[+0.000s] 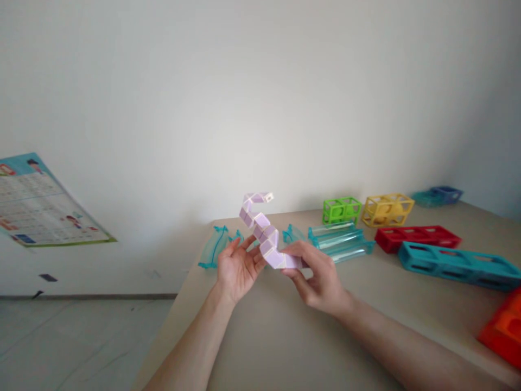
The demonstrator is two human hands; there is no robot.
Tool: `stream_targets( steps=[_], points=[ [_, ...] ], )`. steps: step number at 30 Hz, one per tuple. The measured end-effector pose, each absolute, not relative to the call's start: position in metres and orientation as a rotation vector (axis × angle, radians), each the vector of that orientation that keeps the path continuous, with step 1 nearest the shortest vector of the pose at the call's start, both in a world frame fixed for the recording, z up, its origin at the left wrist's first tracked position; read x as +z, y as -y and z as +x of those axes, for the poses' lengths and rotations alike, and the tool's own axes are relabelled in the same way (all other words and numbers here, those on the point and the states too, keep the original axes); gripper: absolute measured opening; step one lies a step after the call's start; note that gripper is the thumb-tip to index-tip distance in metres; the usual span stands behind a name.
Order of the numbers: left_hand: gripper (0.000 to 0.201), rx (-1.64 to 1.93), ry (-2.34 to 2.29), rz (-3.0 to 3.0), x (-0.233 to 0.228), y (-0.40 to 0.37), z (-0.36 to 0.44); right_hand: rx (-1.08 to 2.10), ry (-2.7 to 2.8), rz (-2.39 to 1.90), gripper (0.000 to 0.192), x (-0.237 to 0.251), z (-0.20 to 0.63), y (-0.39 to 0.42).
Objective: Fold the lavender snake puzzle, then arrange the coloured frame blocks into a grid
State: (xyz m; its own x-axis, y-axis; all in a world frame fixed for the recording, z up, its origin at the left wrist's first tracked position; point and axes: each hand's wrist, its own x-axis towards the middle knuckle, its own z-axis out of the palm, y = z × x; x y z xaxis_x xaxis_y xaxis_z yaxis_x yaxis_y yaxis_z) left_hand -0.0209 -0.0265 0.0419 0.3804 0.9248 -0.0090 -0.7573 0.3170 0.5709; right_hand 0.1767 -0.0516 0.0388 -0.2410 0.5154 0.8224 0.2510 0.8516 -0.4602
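right hand fingers clamped on the low end of the lilac twist snake; left hand fingers apart, touching its middle. unsupported top beyond fingertips may swing, knocking clear track pieces behind.

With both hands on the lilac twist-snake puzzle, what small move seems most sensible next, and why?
Probably a twist of one segment: the right hand pinches the lower end of the snake puzzle, the left hand touches its middle, and the upper part stands free in a zigzag above the table.
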Motion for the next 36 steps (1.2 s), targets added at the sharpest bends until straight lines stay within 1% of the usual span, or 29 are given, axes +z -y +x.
stream_targets(
  steps=[2,5,10,16,19,22,27,31,36],
  points=[
    [0.048,1.173,-0.347,0.598,0.047,0.03,-0.019,0.113,1.944,-0.575,0.022,0.039,0.177,0.049],
    [0.051,1.227,-0.387,0.755,0.047,0.034,-0.011,0.063,2.102,-0.566,0.025,0.041,0.176,0.047],
    [0.043,1.354,-0.627,0.922,0.031,0.032,0.003,0.192,2.232,-0.578,0.022,0.045,0.175,0.046],
    [0.059,1.185,-0.726,1.076,0.021,0.037,0.004,0.361,2.222,-0.615,0.024,0.043,0.176,0.045],
    [0.063,1.218,-0.753,1.124,0.02,0.038,0.002,0.402,2.175,-0.709,0.027,0.04,0.175,0.043],
    [0.065,1.274,-0.816,1.236,0.021,0.039,0.0,0.399,2.2,-0.794,0.024,0.038,0.175,0.042],
    [0.06,1.319,-1.059,1.41,0.019,0.042,0.003,0.402,2.33,-0.779,0.018,0.04,0.179,0.041],
    [0.057,1.386,-1.107,1.361,0.019,0.041,0.008,0.301,2.315,-0.85,0.018,0.041,0.177,0.044],
    [0.044,1.583,-1.116,1.364,0.024,0.04,0.008,0.231,2.27,-0.903,0.02,0.038,0.169,0.049]
  ],
)
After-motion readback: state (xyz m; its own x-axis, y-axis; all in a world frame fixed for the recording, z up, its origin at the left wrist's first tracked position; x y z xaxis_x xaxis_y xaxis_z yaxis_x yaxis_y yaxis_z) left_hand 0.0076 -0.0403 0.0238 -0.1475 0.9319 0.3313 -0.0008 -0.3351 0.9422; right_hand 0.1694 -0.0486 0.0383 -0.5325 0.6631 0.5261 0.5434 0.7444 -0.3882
